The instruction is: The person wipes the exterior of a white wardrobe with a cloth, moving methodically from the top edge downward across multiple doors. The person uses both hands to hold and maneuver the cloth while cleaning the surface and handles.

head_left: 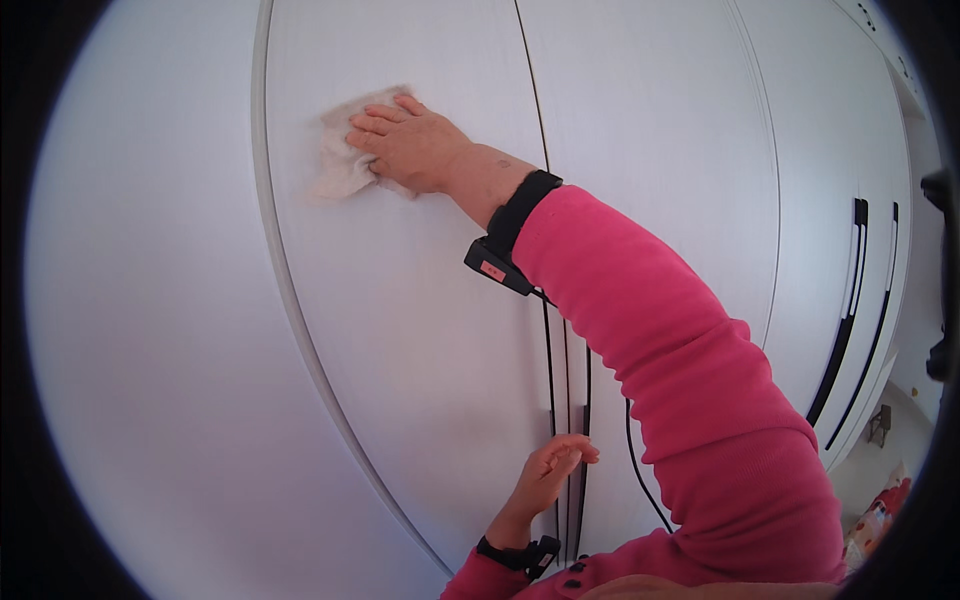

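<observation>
A crumpled whitish cloth (345,165) lies against a tall white wardrobe door (400,300), high up toward the door's left edge. Over it is my right hand (415,150), fingers spread, pressing the cloth to the panel; part of the cloth is hidden beneath the palm. My right arm, in a pink sleeve, reaches across from the lower right. Low in the middle, my left hand (550,473) is raised with loosely bent fingers and nothing visible in it. Its fingertips are close to a long dark door handle (585,440); whether they touch it I cannot tell.
Black straps with small boxes (500,268) sit on both wrists, and a black cable (640,470) hangs beside the right arm. More white doors with long black handles (838,345) stand to the right. A small stool (880,425) and patterned red fabric (885,510) are at the far right.
</observation>
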The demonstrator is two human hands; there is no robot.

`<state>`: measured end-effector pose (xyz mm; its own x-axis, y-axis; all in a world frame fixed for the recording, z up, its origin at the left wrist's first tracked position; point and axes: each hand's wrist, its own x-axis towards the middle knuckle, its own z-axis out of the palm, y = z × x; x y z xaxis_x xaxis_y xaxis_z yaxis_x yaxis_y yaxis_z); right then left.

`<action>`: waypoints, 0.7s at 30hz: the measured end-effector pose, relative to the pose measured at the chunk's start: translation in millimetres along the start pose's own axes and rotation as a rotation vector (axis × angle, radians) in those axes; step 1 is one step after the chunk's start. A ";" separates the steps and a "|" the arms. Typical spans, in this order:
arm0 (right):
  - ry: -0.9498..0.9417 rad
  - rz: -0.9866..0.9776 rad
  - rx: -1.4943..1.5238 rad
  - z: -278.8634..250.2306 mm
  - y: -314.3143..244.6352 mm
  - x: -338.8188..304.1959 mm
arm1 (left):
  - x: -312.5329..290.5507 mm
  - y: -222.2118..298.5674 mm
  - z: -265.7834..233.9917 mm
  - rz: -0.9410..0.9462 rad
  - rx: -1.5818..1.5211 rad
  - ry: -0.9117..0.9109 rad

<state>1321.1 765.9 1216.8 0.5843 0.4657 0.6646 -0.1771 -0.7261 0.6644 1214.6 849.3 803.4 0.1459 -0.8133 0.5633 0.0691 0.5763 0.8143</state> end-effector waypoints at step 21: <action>0.648 1.483 -0.263 -102.0 303.4 -311.2 | -21.0 -7.9 -99.4 0.262 0.178 0.788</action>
<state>1004.8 452.3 1246.4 -0.6068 -0.3476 0.7148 -0.4084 -0.6352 -0.6555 1309.0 869.8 771.2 0.7852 -0.3238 0.5278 -0.2094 0.6632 0.7185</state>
